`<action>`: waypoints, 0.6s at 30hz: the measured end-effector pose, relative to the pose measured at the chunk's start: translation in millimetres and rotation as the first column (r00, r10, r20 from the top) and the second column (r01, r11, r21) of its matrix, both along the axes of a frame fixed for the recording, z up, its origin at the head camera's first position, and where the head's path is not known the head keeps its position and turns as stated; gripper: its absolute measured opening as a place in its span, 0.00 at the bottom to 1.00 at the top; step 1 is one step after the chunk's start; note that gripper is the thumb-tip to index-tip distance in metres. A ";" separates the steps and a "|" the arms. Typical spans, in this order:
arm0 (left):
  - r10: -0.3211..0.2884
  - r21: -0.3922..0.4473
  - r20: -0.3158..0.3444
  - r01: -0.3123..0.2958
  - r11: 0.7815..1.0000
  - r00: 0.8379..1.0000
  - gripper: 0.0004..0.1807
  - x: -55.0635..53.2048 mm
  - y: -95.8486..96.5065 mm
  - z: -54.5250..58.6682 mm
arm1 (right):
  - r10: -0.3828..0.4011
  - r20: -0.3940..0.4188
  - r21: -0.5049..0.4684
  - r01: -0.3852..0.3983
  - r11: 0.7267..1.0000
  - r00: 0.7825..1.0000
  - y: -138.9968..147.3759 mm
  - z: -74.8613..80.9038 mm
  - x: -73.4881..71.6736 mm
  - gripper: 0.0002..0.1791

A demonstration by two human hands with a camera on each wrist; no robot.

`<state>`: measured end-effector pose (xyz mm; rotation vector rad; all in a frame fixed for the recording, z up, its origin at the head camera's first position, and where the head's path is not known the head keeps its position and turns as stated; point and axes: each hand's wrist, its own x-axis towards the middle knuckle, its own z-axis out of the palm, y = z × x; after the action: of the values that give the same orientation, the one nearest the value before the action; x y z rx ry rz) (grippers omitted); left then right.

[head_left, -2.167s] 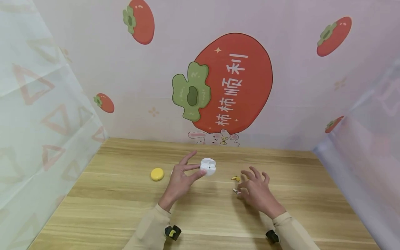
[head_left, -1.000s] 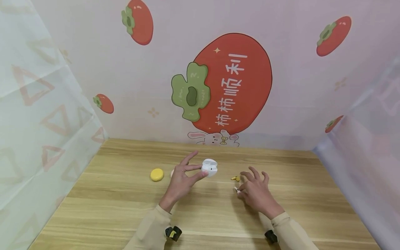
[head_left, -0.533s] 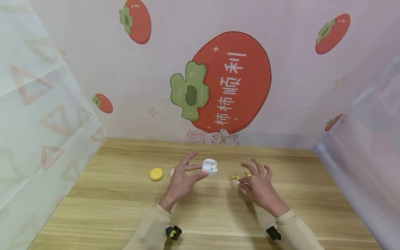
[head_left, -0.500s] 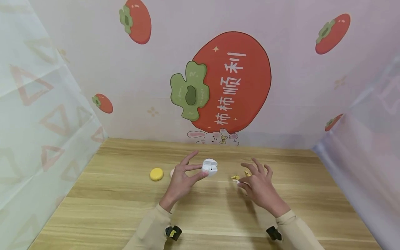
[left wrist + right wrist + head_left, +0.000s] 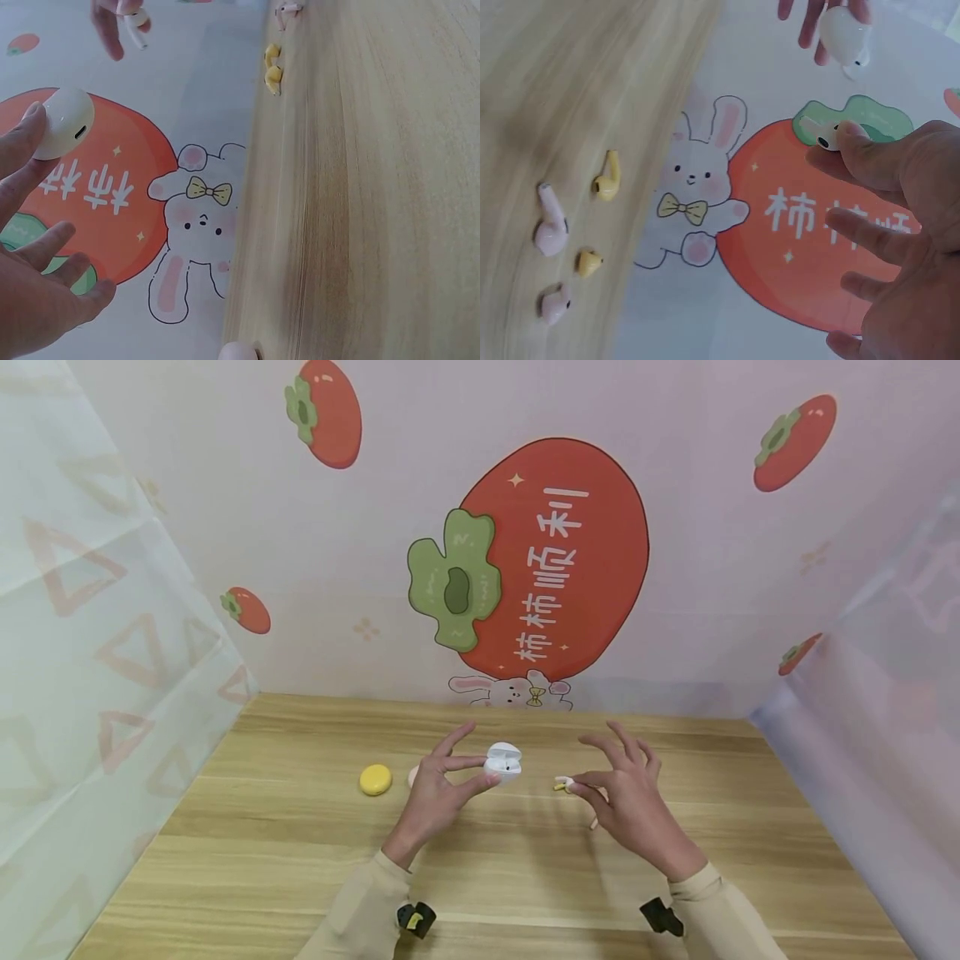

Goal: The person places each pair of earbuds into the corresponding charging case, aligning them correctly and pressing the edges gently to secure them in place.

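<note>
My left hand holds a round white earbud case between thumb and fingers, its lid up. A small dark spot shows inside the case. With thumb and index finger my right hand pinches a white earbud above the table, to the right of the case. Two yellow earbuds and two pink earbuds lie on the wood below that hand; in the head view the hand and the white earbud hide most of them. The other fingers of both hands are spread.
A round yellow case lies left of my left hand on the wooden table. A pale pink case is mostly hidden behind that hand in the head view. A printed wall sheet stands behind the table.
My right hand has picked the white earbud off the table and raised it, moving up and away from me. The left hand and its case have hardly moved.
</note>
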<state>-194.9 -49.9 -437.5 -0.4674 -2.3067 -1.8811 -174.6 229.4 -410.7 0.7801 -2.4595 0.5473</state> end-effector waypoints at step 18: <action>0.007 -0.024 -0.030 -0.008 1.000 1.000 0.17 0.8 3.7 -0.2 | 0.066 -0.033 -0.089 -0.068 0.994 0.997 -15.4 22.2 4.3 0.05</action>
<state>-194.1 -46.2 -437.6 -0.4854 -2.3117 -1.8321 -170.3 214.0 -388.5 0.8306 -2.3712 0.6615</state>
